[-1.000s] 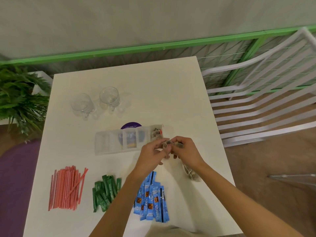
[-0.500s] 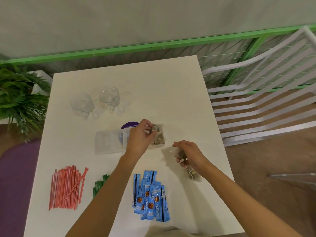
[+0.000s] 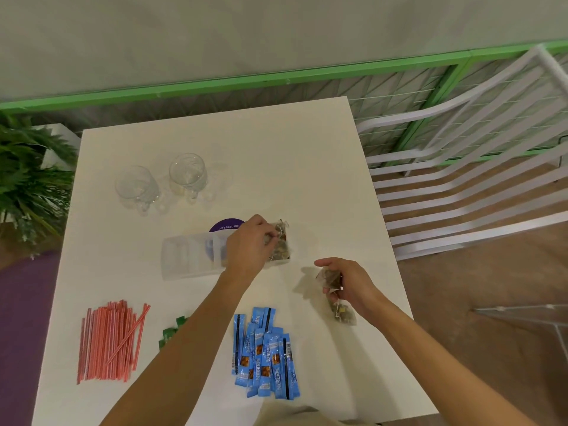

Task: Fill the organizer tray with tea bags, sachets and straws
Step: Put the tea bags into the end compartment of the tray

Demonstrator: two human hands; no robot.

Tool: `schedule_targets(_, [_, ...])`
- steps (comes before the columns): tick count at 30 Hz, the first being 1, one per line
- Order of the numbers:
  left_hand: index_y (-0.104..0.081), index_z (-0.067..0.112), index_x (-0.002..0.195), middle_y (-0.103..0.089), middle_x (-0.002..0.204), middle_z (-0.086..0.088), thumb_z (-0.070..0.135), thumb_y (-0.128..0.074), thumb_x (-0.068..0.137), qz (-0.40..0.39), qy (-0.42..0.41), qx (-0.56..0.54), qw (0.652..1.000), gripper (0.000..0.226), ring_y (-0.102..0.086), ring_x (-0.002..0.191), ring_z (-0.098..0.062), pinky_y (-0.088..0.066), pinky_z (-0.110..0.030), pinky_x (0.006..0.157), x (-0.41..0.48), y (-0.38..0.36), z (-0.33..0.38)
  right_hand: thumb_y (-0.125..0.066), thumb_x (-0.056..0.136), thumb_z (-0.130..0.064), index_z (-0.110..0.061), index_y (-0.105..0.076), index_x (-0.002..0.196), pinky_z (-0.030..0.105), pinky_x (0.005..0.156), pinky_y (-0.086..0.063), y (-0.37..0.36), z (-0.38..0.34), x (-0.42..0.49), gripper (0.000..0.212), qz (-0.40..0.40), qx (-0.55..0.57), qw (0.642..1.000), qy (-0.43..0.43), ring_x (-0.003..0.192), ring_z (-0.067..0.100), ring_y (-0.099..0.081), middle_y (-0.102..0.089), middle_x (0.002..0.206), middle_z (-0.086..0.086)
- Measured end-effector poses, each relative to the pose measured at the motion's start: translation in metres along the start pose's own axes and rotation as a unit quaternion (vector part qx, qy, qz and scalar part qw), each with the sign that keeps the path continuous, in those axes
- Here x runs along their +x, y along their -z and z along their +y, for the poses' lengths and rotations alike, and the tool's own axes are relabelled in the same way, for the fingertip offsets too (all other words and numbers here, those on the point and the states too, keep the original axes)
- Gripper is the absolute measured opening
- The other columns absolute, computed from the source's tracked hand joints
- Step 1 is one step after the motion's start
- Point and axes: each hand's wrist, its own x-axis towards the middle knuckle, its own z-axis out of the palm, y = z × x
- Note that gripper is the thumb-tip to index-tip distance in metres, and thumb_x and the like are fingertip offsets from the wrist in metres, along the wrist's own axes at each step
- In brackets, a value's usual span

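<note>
Your left hand (image 3: 249, 245) pinches mesh tea bags (image 3: 281, 245) inside the clear plastic organizer tray (image 3: 184, 256); your right hand (image 3: 351, 284) grips a brown pyramid tea bag (image 3: 329, 277).
Tea-bag step, probably; carry yours across next.

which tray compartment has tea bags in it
The tray's rightmost one, where the left hand reaches: tea bags lie in it, while the visible others hold none.

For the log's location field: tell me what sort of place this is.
Probably a café or office break area: a white table with glass mugs, blue coffee sachets and red straws, a slatted chair beside it.
</note>
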Motion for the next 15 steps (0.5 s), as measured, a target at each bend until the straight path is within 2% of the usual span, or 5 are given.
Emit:
schedule_targets(2, [-0.072, 0.023, 0.090, -0.061, 0.096, 0.008, 0.028, -0.068, 0.086, 0.033, -0.028, 0.022, 0.999, 0.007, -0.057, 0.081, -0.012, -0.050, -0.031, 0.050, -0.001, 0.000, 0.001, -0.036, 0.091, -0.007, -0.005, -0.069, 0.099, 0.030, 0.049, -0.036, 0.001, 0.001, 0.000, 0.035, 0.005, -0.002, 1.000, 0.004, 0.055, 0.022, -0.056, -0.064, 0.075, 0.012])
schedule_targets(4, [-0.073, 0.021, 0.098, -0.066, 0.100, 0.007, 0.027, -0.066, 0.088, 0.030, -0.055, 0.038, 0.997, 0.013, -0.058, 0.088, -0.017, -0.048, -0.029, 0.053, -0.002, -0.002, 0.001, -0.035, 0.092, -0.007, -0.006, -0.069, 0.098, 0.030, 0.050, -0.035, 0.002, 0.001, -0.001, 0.035, 0.007, 0.004, 1.000, 0.006, 0.055, 0.022, -0.057, -0.064, 0.077, 0.014])
schedule_targets(9, [-0.071, 0.019, 0.111, -0.071, 0.109, 0.004, 0.031, -0.053, 0.096, -0.046, -0.046, 0.072, 0.995, 0.026, -0.054, 0.105, -0.019, -0.051, -0.036, 0.074, -0.003, -0.005, 0.006, -0.036, 0.093, -0.007, -0.003, -0.069, 0.102, 0.031, 0.052, -0.034, 0.003, -0.001, -0.005, 0.034, -0.001, 0.047, 0.999, 0.001, 0.065, 0.029, -0.059, -0.062, 0.084, 0.020])
schedule_targets(13, [-0.065, 0.017, 0.120, -0.061, 0.124, 0.002, 0.021, -0.056, 0.093, -0.011, -0.033, 0.011, 0.999, 0.029, -0.051, 0.112, -0.021, -0.048, -0.038, 0.087, -0.019, 0.003, 0.027, -0.041, 0.094, -0.009, 0.004, -0.066, 0.110, 0.032, 0.053, -0.034, 0.005, -0.004, -0.011, 0.033, -0.018, 0.072, 0.997, -0.010, 0.076, 0.036, -0.059, -0.064, 0.090, 0.022])
schedule_targets(15, [-0.064, 0.021, 0.119, -0.060, 0.124, 0.006, 0.025, -0.058, 0.092, -0.012, -0.036, -0.070, 0.997, 0.028, -0.053, 0.109, -0.012, -0.046, -0.032, 0.089, -0.038, 0.004, 0.043, -0.043, 0.093, -0.010, 0.005, -0.065, 0.111, 0.032, 0.053, -0.034, 0.005, -0.004, -0.013, 0.032, -0.019, 0.081, 0.996, -0.017, 0.077, 0.037, -0.060, -0.064, 0.091, 0.023])
